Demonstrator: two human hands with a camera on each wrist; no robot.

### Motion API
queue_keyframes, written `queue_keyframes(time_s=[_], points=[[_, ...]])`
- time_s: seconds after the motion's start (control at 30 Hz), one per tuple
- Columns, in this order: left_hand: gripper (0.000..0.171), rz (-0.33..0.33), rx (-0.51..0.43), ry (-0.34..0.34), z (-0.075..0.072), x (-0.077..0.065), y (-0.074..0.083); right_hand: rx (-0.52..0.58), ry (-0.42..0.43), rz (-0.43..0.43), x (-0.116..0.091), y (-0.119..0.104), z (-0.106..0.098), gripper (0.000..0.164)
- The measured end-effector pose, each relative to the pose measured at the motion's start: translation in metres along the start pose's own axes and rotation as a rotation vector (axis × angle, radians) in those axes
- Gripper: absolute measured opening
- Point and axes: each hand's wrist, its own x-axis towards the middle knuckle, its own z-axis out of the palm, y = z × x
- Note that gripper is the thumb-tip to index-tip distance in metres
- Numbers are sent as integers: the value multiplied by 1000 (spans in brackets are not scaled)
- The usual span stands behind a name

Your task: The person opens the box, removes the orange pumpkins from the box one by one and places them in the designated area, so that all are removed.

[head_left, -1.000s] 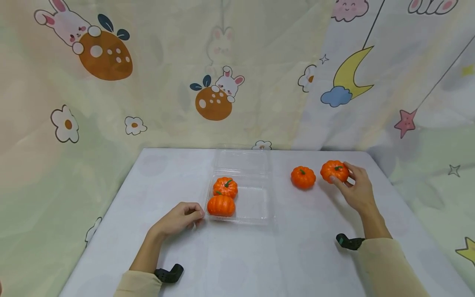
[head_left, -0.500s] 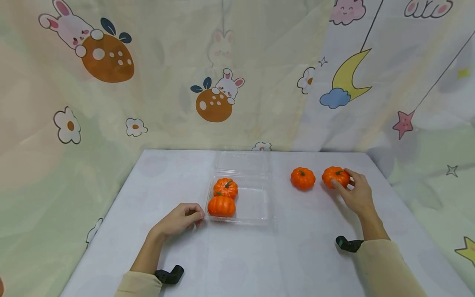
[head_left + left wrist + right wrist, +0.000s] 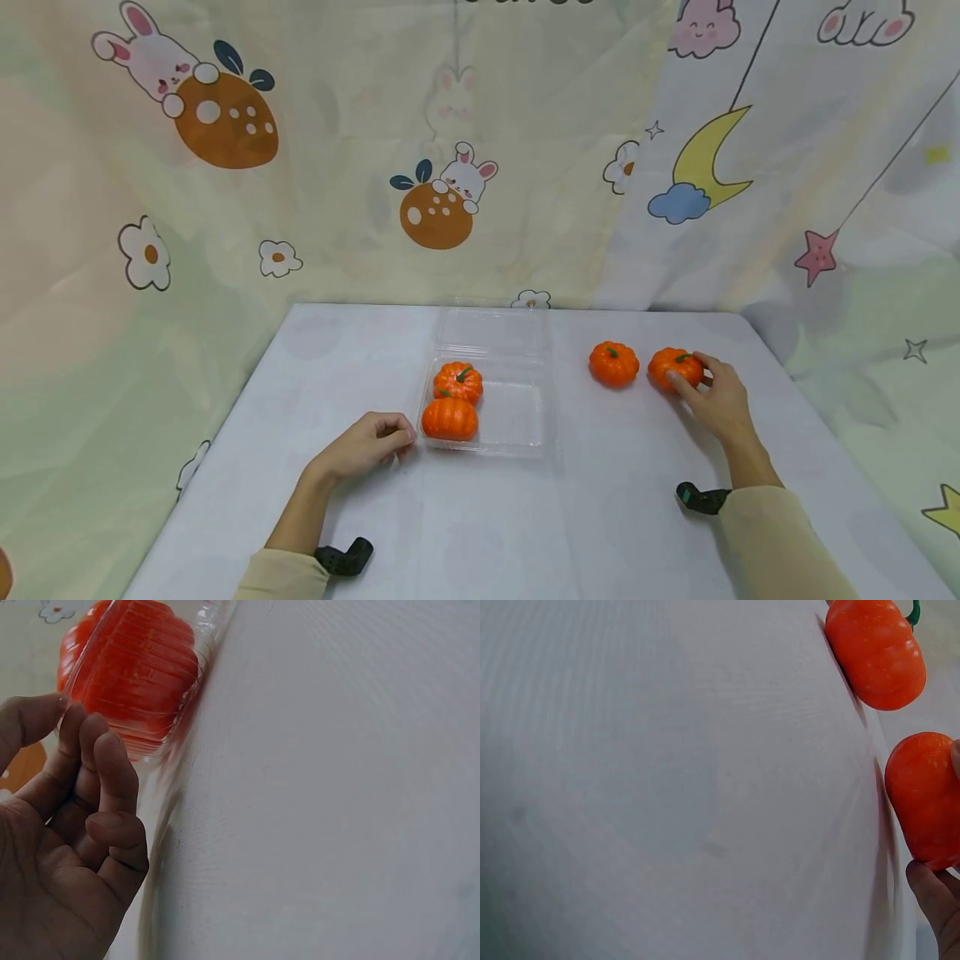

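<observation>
The right hand (image 3: pixel 722 406) grips a miniature pumpkin (image 3: pixel 667 362) near a second pumpkin (image 3: pixel 613 364). The left hand (image 3: pixel 363 446) pinches a clear clamshell (image 3: pixel 513 417) holding two pumpkins (image 3: pixel 450 418).

Head view: even, diffuse light, moderately bright, over the tabletop (image 3: pixel 495 525); soft-edged shadows lie just right of the left forearm (image 3: pixel 300 507) and just left of the right forearm (image 3: pixel 752 460). Small highlights mark the orange pumpkins (image 3: pixel 613 367), faint glints the clear container (image 3: pixel 513 412). Both wrist views: dimmer and greyer, with fine ripple patterning across the tabletop; the left hand (image 3: pixel 67 855) appears darkly shaded on the palm side.
</observation>
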Motion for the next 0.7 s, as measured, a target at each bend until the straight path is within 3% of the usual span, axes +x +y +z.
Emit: queue_keyframes(time_s=[0.53, 0.7], points=[[28, 14, 2, 8, 0, 0, 0, -25, -85, 125, 2, -1, 0, 95], [27, 16, 5, 6, 0, 0, -1, 9, -35, 79, 1, -4, -1, 92]])
